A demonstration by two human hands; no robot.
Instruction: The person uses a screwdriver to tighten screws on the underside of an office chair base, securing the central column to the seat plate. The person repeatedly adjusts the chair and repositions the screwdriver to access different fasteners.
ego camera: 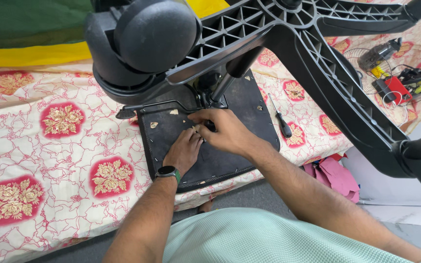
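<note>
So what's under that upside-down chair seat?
The chair seat lies on a flowery red and cream cloth. Both hands, left and right, rest on top. What's beneath the cloth is hidden.

Bright, even indoor light fills the scene, with no glare. Shadows are soft and faint under the hands. The near caster wheel (154, 34) looms large, slightly soft, stretched by wide-angle distortion at the edges.

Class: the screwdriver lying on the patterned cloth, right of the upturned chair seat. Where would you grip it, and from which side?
Grip the screwdriver by its thick black handle, the end nearer the person, coming from above: it lies flat, with its thin shaft pointing away.
</note>
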